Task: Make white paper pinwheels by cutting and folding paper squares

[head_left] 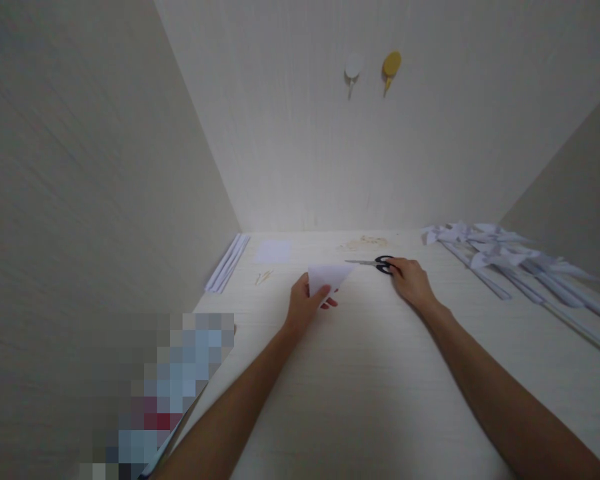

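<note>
In the middle of the head view, my left hand (307,303) pinches a folded white sheet of paper (327,275), a triangle with its point toward the right. My right hand (411,280) grips the black handles of a pair of scissors (384,265) just above the table. The blades point left and look nearly closed, with their tips close to the paper's pointed corner. Whether the blades touch the paper I cannot tell. The fingertips of my right hand are partly hidden behind the handles.
A flat white paper square (273,251) lies behind, with small sticks (264,276) before it. Rolled paper sticks (229,262) rest at the left edge. Thin pale bits (367,243) lie near the wall. Several paper pinwheels (505,253) with sticks cover the right side.
</note>
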Demonstrator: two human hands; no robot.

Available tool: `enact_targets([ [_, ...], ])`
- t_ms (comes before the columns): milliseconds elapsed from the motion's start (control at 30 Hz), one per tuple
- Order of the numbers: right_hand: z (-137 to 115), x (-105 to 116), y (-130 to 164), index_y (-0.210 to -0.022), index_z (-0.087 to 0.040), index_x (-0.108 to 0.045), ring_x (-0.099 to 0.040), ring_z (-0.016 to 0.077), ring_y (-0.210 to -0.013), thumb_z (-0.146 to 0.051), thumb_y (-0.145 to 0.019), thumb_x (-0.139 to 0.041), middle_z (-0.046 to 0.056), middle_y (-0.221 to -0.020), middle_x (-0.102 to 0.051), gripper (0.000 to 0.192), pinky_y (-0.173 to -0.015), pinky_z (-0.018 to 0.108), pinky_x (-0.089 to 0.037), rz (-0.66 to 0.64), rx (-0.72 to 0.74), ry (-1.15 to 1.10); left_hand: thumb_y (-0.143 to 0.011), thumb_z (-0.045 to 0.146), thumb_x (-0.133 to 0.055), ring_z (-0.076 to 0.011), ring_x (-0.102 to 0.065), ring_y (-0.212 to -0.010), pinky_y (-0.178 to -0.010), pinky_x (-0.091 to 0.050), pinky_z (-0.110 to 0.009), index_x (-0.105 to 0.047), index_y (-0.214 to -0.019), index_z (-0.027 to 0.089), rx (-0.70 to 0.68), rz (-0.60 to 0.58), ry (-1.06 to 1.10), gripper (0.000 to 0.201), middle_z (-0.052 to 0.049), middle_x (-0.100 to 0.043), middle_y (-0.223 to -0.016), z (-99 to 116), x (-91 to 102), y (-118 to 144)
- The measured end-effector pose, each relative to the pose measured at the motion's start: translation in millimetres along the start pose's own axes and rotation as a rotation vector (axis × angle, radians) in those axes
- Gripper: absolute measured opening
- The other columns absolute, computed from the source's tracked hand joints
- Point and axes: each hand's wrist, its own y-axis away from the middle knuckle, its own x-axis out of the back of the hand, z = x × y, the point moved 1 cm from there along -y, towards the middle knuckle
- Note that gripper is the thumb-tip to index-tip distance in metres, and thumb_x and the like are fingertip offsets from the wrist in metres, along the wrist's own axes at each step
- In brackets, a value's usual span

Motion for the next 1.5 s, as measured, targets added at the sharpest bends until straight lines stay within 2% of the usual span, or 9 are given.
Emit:
enact_targets([
  [267, 1.3, -1.3, 0.6, -0.086, -0.016, -0.059, -0.055, 0.0208, -0.079, -0.029, -0.072, -0.052, 0.008, -0.086, -0.060, 0.020, -0.066, 0.030, -0.040, -0.045, -0.113, -0.053, -0.063, 0.027, -0.060, -0.0114, -0.059, -0.051, -0.044, -0.043, -0.020, -0.054, -0.078, 0.012, -0.027, 0.214, -0.021, 0.022, -0.006, -0.065, -0.072, -2.7, 6.8, -18.1],
  [467, -4.2, -1.9, 8.8, -0.078, -0.017, -0.054, -0.052, 0.0200, -0.075, -0.029, -0.072, -0.049, 0.009, -0.082, -0.056, 0.015, -0.064, 0.031, -0.037, -0.007, -0.179, -0.118, -0.062, 0.021, -0.061, -0.0111, -0.059, -0.052, -0.047, -0.044, -0.020, -0.054, -0.077, 0.012, -0.012, 0.253, 0.057, 0.019, -0.005, -0.064, -0.068, -6.6, -3.1, -41.2],
  [633, -17.9, -0.3, 11.8, -0.080, -0.018, -0.046, -0.049, 0.0162, -0.063, -0.035, -0.071, -0.043, 0.003, -0.068, -0.051, 0.020, -0.060, 0.029, -0.037, 0.029, -0.176, -0.567, -0.062, 0.021, -0.060, -0.0104, -0.059, -0.054, -0.050, -0.046, -0.020, -0.054, -0.080, 0.011, 0.004, 0.223, 0.100, 0.021, -0.006, -0.065, -0.073, -5.8, -4.3, -41.3],
  [700, -25.0, 1.5, 12.4, -0.079, -0.019, -0.043, -0.046, 0.0137, -0.058, -0.041, -0.072, -0.039, 0.000, -0.064, -0.048, 0.024, -0.056, 0.026, -0.037, -0.018, -0.124, -0.673, -0.062, 0.021, -0.060, -0.0105, -0.059, -0.055, -0.050, -0.046, -0.021, -0.054, -0.082, 0.011, 0.016, 0.223, 0.119, 0.023, -0.007, -0.065, -0.076, -5.3, -2.8, -40.4],
  [767, -32.4, 3.3, 14.8, -0.072, -0.019, -0.042, -0.041, 0.0113, -0.053, -0.047, -0.072, -0.041, -0.002, -0.058, -0.042, 0.027, -0.049, 0.023, -0.033, -0.157, -0.042, -0.769, -0.061, 0.022, -0.061, -0.0110, -0.060, -0.056, -0.051, -0.047, -0.021, -0.054, -0.083, 0.011, 0.026, 0.217, 0.139, 0.025, -0.008, -0.064, -0.077, -4.9, -1.8, -40.3],
  [867, -40.7, 6.8, 20.6, -0.059, -0.019, -0.037, -0.030, 0.0083, -0.047, -0.050, -0.071, -0.047, -0.005, -0.053, -0.031, 0.034, -0.043, 0.022, -0.023, -0.392, 0.050, -0.727, -0.061, 0.022, -0.061, -0.0123, -0.061, -0.059, -0.053, -0.047, -0.023, -0.054, -0.082, 0.011, 0.030, 0.217, 0.162, 0.025, -0.007, -0.064, -0.077, -4.8, -1.3, -41.1],
  [933, -44.7, 10.3, 22.9, -0.057, -0.019, -0.035, -0.027, 0.0078, -0.047, -0.049, -0.071, -0.048, -0.005, -0.053, -0.028, 0.035, -0.043, 0.022, -0.021, -0.462, 0.108, -0.647, -0.061, 0.022, -0.061, -0.0134, -0.062, -0.062, -0.055, -0.048, -0.024, -0.054, -0.082, 0.011, 0.030, 0.224, 0.166, 0.025, -0.007, -0.065, -0.076, -4.9, -1.4, -41.2],
  [1167, -53.8, 19.3, 19.5, -0.053, -0.019, -0.031, -0.026, 0.0079, -0.048, -0.050, -0.071, -0.047, -0.005, -0.052, -0.028, 0.039, -0.044, 0.023, -0.018, -0.586, 0.214, -0.390, -0.061, 0.024, -0.063, -0.0164, -0.063, -0.069, -0.061, -0.049, -0.027, -0.053, -0.086, 0.012, 0.016, 0.217, 0.181, 0.029, -0.008, -0.065, -0.079, -4.1, -2.0, -38.4],
  [1500, -55.4, 23.0, 21.4, -0.052, -0.019, -0.029, -0.024, 0.0078, -0.047, -0.052, -0.071, -0.044, -0.005, -0.051, -0.026, 0.041, -0.044, 0.023, -0.017, -0.635, 0.206, -0.392, -0.061, 0.025, -0.065, -0.0165, -0.064, -0.070, -0.063, -0.050, -0.028, -0.053, -0.087, 0.012, 0.008, 0.192, 0.200, 0.032, -0.008, -0.066, -0.081, -4.8, -3.3, -36.5],
])
